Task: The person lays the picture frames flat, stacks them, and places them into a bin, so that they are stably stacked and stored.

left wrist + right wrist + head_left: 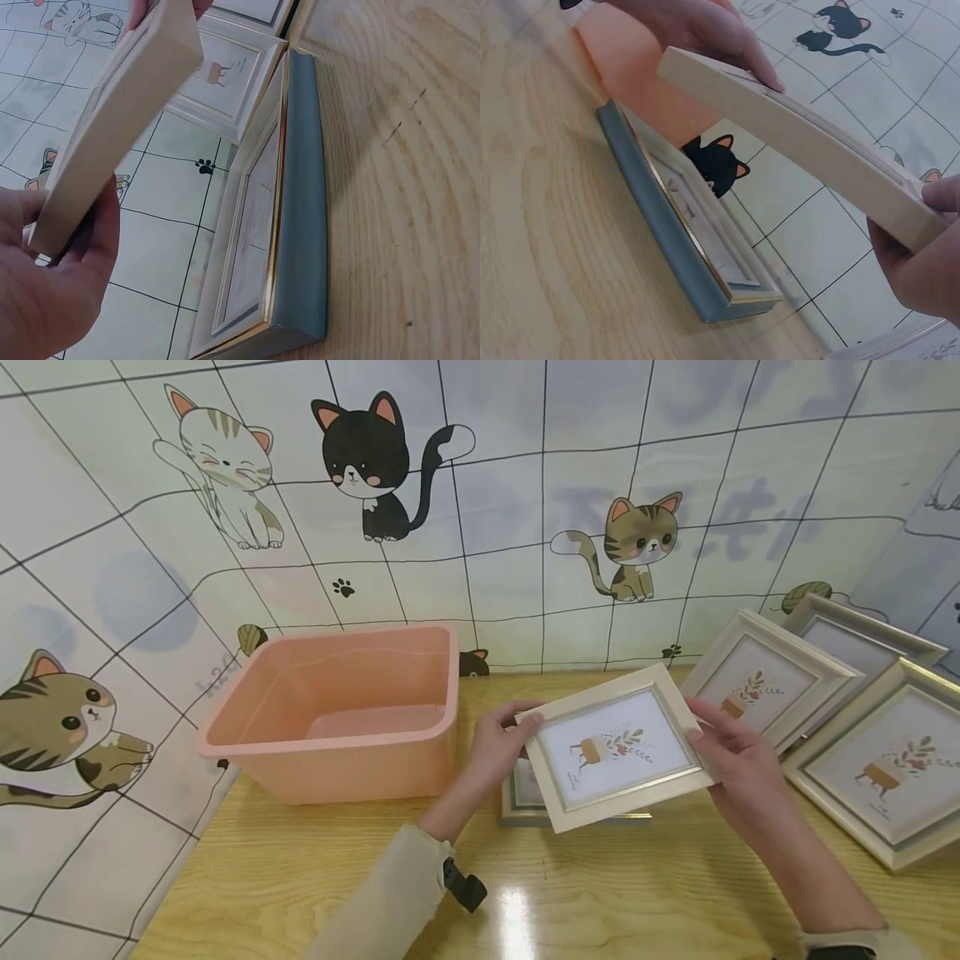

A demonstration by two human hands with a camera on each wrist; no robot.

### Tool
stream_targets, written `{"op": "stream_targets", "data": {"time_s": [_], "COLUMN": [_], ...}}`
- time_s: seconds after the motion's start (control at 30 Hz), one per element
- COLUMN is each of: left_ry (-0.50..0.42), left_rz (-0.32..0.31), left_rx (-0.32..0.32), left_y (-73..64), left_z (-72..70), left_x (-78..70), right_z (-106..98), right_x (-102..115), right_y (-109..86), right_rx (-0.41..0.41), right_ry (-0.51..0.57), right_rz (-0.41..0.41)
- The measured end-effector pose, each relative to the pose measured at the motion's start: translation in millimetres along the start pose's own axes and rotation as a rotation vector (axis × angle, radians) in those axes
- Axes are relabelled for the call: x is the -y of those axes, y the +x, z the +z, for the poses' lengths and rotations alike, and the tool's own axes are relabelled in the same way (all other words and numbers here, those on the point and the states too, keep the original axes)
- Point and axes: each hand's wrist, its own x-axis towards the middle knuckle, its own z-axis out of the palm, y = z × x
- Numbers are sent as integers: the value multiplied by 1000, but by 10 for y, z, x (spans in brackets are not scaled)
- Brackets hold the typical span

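Both hands hold a cream picture frame (615, 750) with a potted-plant print, turned sideways and raised over the table. At its left end my left hand (504, 739) pinches the edge, thumb on the front. My right hand (738, 760) grips the opposite end, its thumb on the front too. Beneath, a second picture frame with a blue-grey side (304, 202) and gold trim lies flat on the table, mostly covered in the head view. The right wrist view shows this lower frame (660, 217) with a gap below the held one.
A pink plastic bin (330, 768) stands at the left against the cat-patterned wall covering (502, 527). Several more picture frames lean together at the right, the nearest being a large one (892, 768) with gold edging. The table (600, 893) has a wood-grain top.
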Motion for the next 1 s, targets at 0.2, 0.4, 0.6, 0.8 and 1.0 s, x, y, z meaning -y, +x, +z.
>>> {"op": "stream_targets", "data": {"time_s": [0.2, 0.4, 0.6, 0.8, 1.0], "left_ry": [116, 202, 238, 275, 312], "left_rz": [-24, -41, -62, -72, -101], "left_rx": [-151, -241, -287, -304, -309], "left_y": [55, 94, 150, 207, 236], "left_z": [-2, -33, -82, -111, -117], "left_x": [29, 77, 173, 298, 366], "right_z": [-40, -35, 28, 74, 96], "right_x": [-71, -168, -287, -391, -469], "right_y": [-10, -50, -55, -10, 21], "right_rx": [-35, -10, 34, 8, -42], "right_ry": [-185, -490, -730, -778, -846], "right_rz": [102, 147, 145, 136, 149]}}
